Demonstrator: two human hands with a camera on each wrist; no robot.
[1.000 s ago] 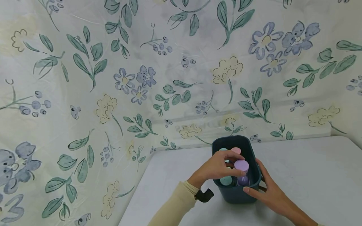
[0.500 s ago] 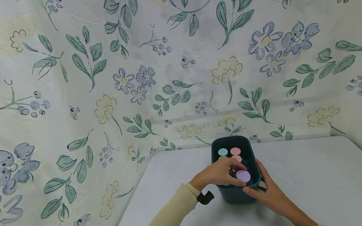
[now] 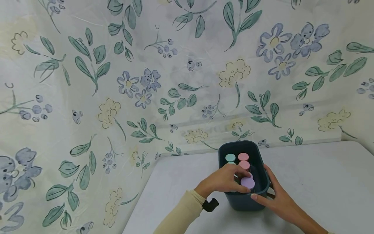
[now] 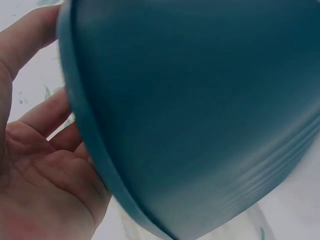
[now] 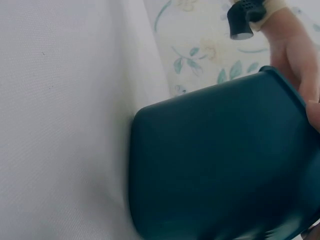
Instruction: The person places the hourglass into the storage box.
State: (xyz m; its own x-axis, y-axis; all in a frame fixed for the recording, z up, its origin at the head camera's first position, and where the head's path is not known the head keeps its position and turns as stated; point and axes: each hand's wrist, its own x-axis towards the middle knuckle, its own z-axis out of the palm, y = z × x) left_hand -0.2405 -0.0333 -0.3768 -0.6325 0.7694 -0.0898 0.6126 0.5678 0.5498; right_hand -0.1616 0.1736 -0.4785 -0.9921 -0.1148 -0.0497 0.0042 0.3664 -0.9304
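Note:
A dark teal bin (image 3: 245,200) stands upright on the white table. Inside it my left hand (image 3: 223,178) reaches over the left rim and pinches a small purple bottle by its lilac cap (image 3: 247,183), thumb on the near side. Another lilac cap shows just behind it, partly covered by the fingers. My right hand (image 3: 279,195) grips the bin's right side, thumb on the front rim. Farther back in the bin stand bottles with pink caps (image 3: 243,157) and mint green caps (image 3: 230,157). In the left wrist view, the bin wall (image 4: 190,110) hides the left fingertips.
The white table (image 3: 315,175) extends to both sides of the bin. Behind it hangs a floral-print cloth (image 3: 181,78). A black wrist camera (image 3: 210,204) sits on the left wrist, close to the bin's outer left side.
The left hand has lowered the purple bottle deeper into the bin, toward the near end, then shifted it slightly left. More pink and mint caps are uncovered. The right hand has stayed still.

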